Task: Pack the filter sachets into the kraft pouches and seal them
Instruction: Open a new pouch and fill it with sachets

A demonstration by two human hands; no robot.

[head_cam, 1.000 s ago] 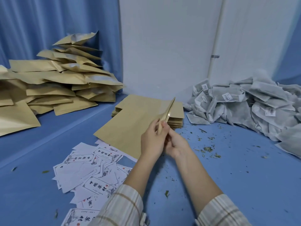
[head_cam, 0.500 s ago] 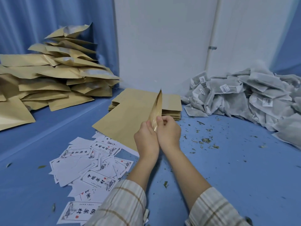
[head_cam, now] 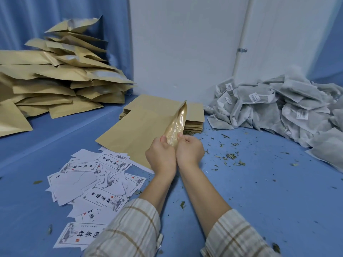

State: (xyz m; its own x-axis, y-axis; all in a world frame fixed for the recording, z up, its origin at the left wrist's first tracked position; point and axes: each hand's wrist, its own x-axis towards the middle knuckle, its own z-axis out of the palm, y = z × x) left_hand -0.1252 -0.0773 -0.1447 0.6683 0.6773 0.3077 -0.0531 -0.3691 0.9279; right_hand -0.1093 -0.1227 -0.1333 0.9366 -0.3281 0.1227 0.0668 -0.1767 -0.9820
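The person holds one kraft pouch upright and edge-on at the centre of the blue surface, its near end between both hands. The left hand pinches one wall of the pouch between thumb and curled fingers, and the right hand pinches the other wall the same way. The two walls stand slightly apart, so the shiny inner lining shows.

Just beyond the hands lies a flat stack of empty pouches, with one loose pouch lying flat on its near-left side. At the far right, against the white wall, sits a heap of grey filter sachets, some with small white tags. At the far left, a tall pile of bulging filled pouches leans before a blue curtain. Printed paper labels lie scattered at the near left, beside the person's plaid left sleeve. Loose dried leaf bits speckle the surface to the right of the hands.
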